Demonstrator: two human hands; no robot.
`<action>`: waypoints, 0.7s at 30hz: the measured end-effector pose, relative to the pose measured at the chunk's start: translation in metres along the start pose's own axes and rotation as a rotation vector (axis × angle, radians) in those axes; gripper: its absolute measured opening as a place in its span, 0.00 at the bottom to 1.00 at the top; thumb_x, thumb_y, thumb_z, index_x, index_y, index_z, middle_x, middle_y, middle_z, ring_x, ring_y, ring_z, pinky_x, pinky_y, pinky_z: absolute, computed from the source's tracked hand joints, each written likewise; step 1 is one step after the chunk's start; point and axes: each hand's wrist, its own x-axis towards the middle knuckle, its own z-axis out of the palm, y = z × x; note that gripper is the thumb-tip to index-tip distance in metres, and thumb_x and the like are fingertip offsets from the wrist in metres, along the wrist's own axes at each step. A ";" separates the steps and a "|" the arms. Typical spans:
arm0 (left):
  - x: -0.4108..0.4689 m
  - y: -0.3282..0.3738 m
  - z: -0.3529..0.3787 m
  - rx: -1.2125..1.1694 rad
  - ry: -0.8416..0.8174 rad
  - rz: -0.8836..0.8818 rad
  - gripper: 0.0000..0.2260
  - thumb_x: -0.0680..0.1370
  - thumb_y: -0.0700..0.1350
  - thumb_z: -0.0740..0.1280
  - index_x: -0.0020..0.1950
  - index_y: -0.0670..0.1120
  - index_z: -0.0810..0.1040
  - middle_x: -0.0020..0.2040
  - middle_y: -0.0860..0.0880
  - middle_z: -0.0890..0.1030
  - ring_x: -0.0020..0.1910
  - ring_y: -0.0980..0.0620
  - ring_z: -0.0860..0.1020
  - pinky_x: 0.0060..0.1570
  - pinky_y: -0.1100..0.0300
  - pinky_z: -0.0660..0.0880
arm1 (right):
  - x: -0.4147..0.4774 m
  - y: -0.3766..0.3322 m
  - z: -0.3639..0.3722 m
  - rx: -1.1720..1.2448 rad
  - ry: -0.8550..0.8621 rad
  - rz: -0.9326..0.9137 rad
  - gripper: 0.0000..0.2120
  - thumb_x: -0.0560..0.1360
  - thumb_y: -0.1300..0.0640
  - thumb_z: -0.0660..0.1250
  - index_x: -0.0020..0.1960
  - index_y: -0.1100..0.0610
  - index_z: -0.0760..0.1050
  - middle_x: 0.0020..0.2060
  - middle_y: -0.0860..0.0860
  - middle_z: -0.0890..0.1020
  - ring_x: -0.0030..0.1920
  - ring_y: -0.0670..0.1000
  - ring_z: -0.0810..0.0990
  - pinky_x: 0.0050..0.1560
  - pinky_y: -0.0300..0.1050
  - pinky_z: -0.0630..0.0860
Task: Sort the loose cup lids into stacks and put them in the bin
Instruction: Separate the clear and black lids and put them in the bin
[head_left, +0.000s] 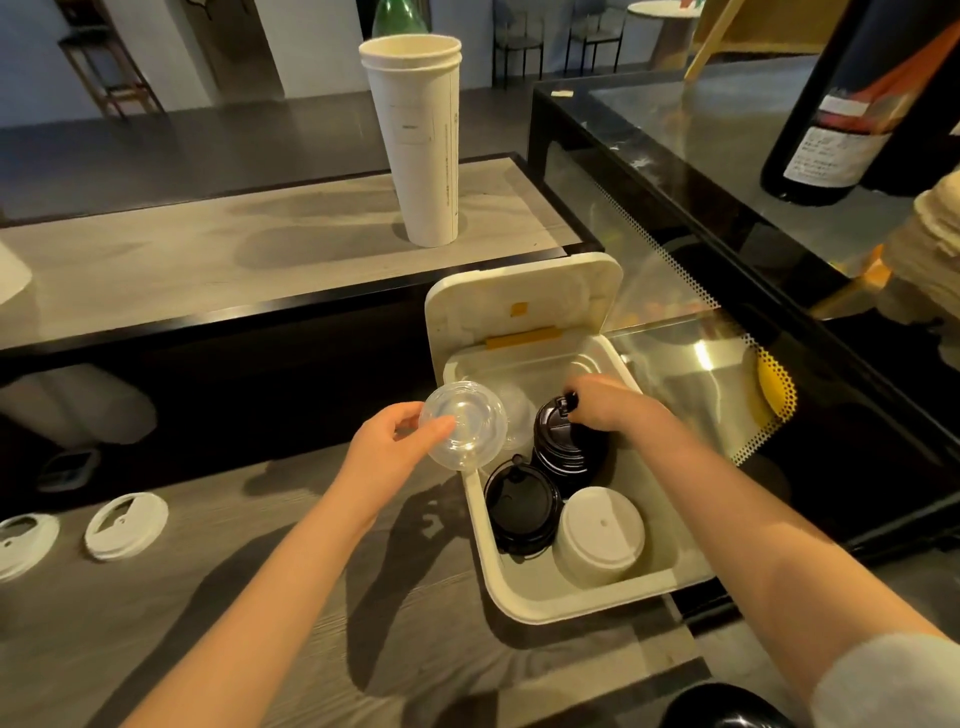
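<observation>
A white flat round cup lid (23, 545) is lying at the far left of the grey wood-grain surface (270, 597), with a second white flat lid (126, 526) lying just beside it, not touching. A tall stack of white paper cups (423, 145) is standing upright on the raised grey ledge (208, 260) behind. The left hand (387, 452) is pinching a clear round plastic lid (463, 426) by its edge, thumb on top, holding it in the air over the left rim of the cream rectangular plastic bin (488, 561); cannot tell if it is one lid or several nested. The bin's hinged cover (519, 301) is standing open. Inside the bin, a low black lid stack (522, 509) is sitting front left and a white lid stack (600, 535) front right, touching. The right hand (608, 410) is curling its fingers over the top of a taller black lid stack (563, 452) behind them. A glass display case (675, 364) is standing to the right.
</observation>
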 end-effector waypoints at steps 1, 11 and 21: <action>0.000 0.000 0.001 -0.002 -0.002 0.000 0.14 0.74 0.53 0.67 0.58 0.53 0.74 0.56 0.53 0.77 0.56 0.54 0.75 0.56 0.55 0.73 | 0.000 0.000 0.001 -0.002 0.009 -0.005 0.19 0.78 0.61 0.61 0.68 0.62 0.68 0.63 0.59 0.75 0.62 0.58 0.73 0.58 0.46 0.70; 0.002 0.003 0.005 -0.018 0.007 0.007 0.18 0.75 0.53 0.67 0.63 0.50 0.73 0.58 0.51 0.76 0.58 0.53 0.74 0.58 0.54 0.73 | -0.024 0.010 0.021 -0.016 0.023 -0.164 0.40 0.72 0.49 0.70 0.77 0.51 0.52 0.75 0.55 0.56 0.74 0.56 0.57 0.70 0.49 0.63; 0.001 0.004 0.006 -0.024 -0.013 0.015 0.12 0.75 0.52 0.66 0.57 0.53 0.74 0.56 0.53 0.77 0.57 0.55 0.74 0.57 0.57 0.72 | -0.010 0.002 0.019 -0.027 -0.181 -0.075 0.34 0.78 0.59 0.58 0.78 0.53 0.43 0.77 0.53 0.47 0.77 0.54 0.47 0.73 0.47 0.53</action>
